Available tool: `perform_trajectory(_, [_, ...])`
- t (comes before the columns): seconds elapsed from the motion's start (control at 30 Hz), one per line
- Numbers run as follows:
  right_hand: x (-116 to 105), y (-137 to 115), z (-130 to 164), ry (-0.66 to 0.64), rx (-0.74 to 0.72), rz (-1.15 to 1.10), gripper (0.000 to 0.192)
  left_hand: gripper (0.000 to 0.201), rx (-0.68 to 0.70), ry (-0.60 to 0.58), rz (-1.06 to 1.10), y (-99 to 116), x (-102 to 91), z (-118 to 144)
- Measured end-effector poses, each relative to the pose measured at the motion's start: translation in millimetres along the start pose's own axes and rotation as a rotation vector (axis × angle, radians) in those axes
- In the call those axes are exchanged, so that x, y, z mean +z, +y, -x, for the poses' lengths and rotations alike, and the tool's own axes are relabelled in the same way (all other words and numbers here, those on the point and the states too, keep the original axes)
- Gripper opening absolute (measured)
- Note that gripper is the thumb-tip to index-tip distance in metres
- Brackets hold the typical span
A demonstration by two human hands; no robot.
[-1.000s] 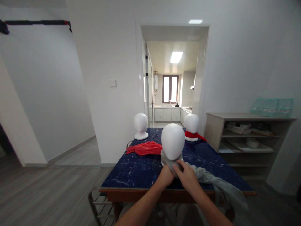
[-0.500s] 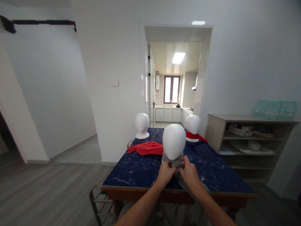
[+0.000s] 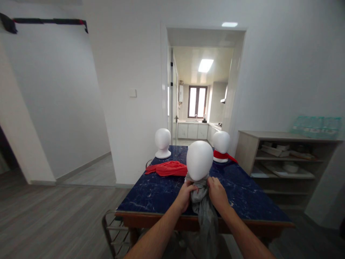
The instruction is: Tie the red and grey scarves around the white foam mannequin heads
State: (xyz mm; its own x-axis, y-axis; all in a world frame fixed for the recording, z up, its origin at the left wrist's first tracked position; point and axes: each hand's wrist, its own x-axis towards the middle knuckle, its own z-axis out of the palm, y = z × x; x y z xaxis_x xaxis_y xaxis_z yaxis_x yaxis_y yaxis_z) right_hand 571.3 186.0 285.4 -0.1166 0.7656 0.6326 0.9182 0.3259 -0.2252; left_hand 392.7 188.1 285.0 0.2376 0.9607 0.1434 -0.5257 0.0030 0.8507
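Observation:
A white mannequin head [image 3: 199,160] stands near the front of the blue marble table [image 3: 151,196]. A grey scarf [image 3: 205,212] is wrapped round its neck, with the ends hanging down over the table's front edge. My left hand [image 3: 185,195] grips the scarf at the left of the neck. My right hand [image 3: 217,192] grips it at the right. Both hands sit just below the head's chin.
A loose red scarf [image 3: 168,168] lies behind on the table. A bare white head [image 3: 162,143] stands at the back left, another head [image 3: 221,142] with a red scarf at the back right. A wooden shelf unit [image 3: 285,158] is on the right, a wire chair [image 3: 113,230] at the table's left front.
The grey scarf's long end, trailing to the right across the table a second ago, now hangs straight down in front. My hands moved from overlapping to either side of the neck.

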Motion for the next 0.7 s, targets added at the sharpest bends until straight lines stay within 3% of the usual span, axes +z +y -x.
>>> perform_trajectory(0.13, [-9.9,-9.1,14.7,0.030,0.029,-0.161,0.035,0.032,0.010,-0.001,0.011,1.4,1.9,1.2])
perform_trajectory(0.27, [-26.5,-31.7,43.2,0.061,-0.067,-0.240,0.034,0.045,0.047,-0.036,0.041,0.6,2.7,0.6])
perform_trajectory(0.47, [-22.1,-51.9,58.0,0.104,-0.078,-0.027,0.057,0.056,0.049,-0.060,0.060,-0.8,3.0,-0.3])
perform_trajectory(0.7, [-12.3,-62.0,57.9,0.158,0.012,0.055,0.048,0.060,0.051,-0.073,0.051,-7.4,-1.9,-4.1])
